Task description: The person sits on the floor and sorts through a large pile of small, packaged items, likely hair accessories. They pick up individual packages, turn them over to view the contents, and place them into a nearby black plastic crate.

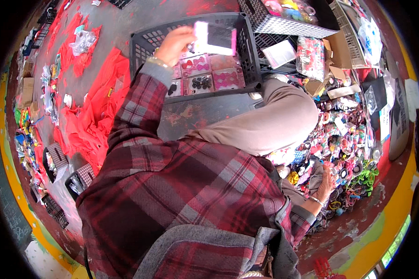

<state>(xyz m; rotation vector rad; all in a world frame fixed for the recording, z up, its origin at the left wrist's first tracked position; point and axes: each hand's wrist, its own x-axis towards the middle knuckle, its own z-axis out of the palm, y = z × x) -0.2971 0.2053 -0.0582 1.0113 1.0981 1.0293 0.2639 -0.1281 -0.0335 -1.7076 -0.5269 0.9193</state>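
My left hand (174, 44) is raised over the black plastic crate (195, 96), its fingers closed on the edge of a flat packet (219, 39). The packet is white and dark with a pink edge, and glare hides its contents. Below it, the crate holds several clear packets of small accessories, among them a packet of pink bows (195, 66) and one of black pieces (201, 83). At my right side, my right hand (325, 186) rests with stretched fingers against a heap of colourful hair ties (344, 144), holding nothing that I can see.
My bent knee (274, 116) lies between the crate and the heap. Beyond it are a checkered basket (284, 25), a white card (279, 53) and a patterned packet (310, 58). Red cloth (97, 116) spreads over the floor at left, near small checkered baskets (56, 160).
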